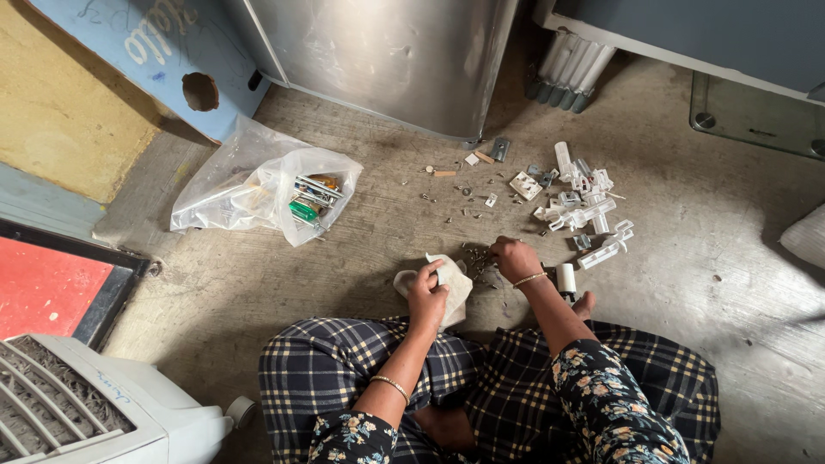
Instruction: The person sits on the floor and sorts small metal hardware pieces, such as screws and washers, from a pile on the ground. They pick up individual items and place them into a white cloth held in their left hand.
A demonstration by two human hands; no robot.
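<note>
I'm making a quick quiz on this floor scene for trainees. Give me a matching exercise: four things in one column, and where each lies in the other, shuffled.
Things
1. clear plastic bag
2. white plastic parts
3. cloth pouch
4. white fan housing

Places
A. bottom left corner of the view
B. under the left hand, just ahead of the knees
C. on the floor beyond the right hand, to the right
D. on the floor at left, near the blue board with a round hole

Pairs: 1-D, 2-C, 3-B, 4-A
</note>
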